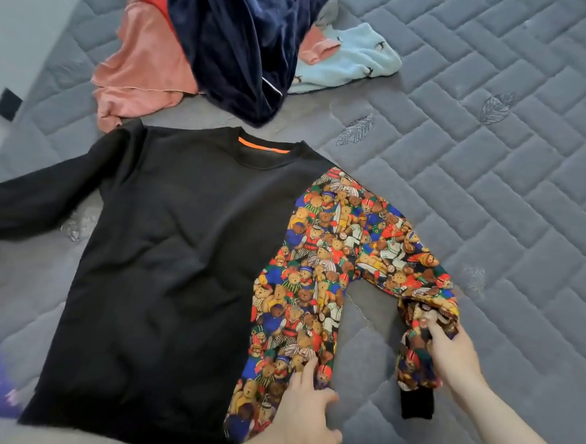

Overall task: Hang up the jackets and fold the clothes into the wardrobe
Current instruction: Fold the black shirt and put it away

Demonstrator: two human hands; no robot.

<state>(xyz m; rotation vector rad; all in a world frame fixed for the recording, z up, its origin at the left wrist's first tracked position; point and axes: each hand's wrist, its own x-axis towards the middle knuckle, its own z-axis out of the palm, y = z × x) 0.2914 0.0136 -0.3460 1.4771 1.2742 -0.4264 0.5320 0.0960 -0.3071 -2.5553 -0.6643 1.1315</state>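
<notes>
On the grey mattress [495,138] below the clothes pile [227,46] lies our sweatshirt [166,248], flat | left hand [303,418] presses its printed side, fingers spread | right hand [448,351] pinches the printed sleeve [402,256] near the cuff | soft, light, limp, we judge; best held at sleeve and hem

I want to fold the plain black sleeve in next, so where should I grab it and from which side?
Take the black sleeve near its outer end, which runs off the left edge of the view, coming from the left. It lies flat and straight out from the sweatshirt on the mattress, so it should swing across the chest.
</notes>
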